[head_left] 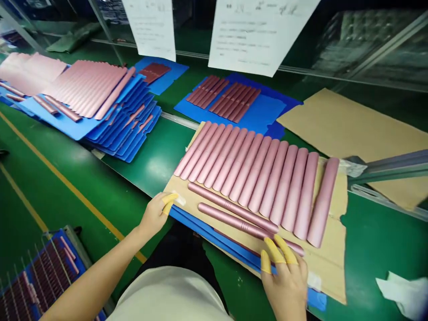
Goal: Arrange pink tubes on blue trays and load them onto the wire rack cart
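Observation:
My left hand [158, 211], with yellow finger covers, is closed on the left corner of a tan cardboard sheet [334, 267], beside a bit of clear tape. My right hand [284, 272], also in yellow finger covers, has its fingers apart, the tips at the near thin pink tube [220, 215]. Whether they press on it I cannot tell. Just behind it lies another thin pink tube [234, 206]. A row of thick pink tubes [247, 165] covers the back of the sheet, and one thick tube [324, 200] sits slightly apart at the right end.
Blue sheets [214, 236] lie beneath the cardboard. At left stands a tall stack of blue sheets [130, 133] with pink tubes. Darker tubes [234, 100] rest on blue sheets behind. Another cardboard sheet [351, 125] and a white cloth [404, 292] are at right; a rack [43, 276] is lower left.

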Motion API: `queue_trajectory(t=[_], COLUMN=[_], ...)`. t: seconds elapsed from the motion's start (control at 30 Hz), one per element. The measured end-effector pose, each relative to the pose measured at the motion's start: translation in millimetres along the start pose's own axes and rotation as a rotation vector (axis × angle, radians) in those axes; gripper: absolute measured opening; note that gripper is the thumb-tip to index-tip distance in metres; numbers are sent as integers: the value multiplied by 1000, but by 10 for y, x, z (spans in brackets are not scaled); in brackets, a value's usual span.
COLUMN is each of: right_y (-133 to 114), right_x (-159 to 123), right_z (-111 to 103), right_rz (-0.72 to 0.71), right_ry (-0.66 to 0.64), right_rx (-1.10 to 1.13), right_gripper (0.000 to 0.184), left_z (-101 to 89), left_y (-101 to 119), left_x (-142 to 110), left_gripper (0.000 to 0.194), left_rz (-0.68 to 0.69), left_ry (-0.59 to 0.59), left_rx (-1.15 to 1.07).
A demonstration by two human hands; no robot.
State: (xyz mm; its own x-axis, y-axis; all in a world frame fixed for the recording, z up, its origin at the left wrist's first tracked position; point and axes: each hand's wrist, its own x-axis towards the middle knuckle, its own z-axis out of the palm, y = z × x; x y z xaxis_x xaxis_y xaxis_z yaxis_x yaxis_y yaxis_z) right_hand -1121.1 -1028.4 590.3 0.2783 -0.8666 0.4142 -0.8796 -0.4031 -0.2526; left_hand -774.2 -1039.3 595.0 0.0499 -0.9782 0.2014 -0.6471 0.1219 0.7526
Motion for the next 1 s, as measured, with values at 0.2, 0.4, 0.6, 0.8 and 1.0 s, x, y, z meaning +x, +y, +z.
queue_trajectory(t=[0.2, 0.4, 0.6, 0.8, 1.0], right_y=[-177, -269, -289, -371, -549], right_x=[37, 69, 96, 199, 287], right_z=[120, 165, 211, 149, 39], right_rz=[111, 239, 278, 295, 538], right_ry=[18, 11, 56, 111, 215], right_rx=[-54, -113, -112, 2, 449], right_gripper=[44, 50, 52, 53, 37], left_z=[420, 728, 828, 820, 446], left_y=[63, 119, 177, 383, 772], left_x=[635, 878, 975, 1101, 1090], left_gripper=[33, 26, 28, 33, 44], left_rz=[298, 409, 510, 517, 160], left_ry=[-244, -459, -637, -824, -925], left_rx=[25, 101, 243, 401, -4])
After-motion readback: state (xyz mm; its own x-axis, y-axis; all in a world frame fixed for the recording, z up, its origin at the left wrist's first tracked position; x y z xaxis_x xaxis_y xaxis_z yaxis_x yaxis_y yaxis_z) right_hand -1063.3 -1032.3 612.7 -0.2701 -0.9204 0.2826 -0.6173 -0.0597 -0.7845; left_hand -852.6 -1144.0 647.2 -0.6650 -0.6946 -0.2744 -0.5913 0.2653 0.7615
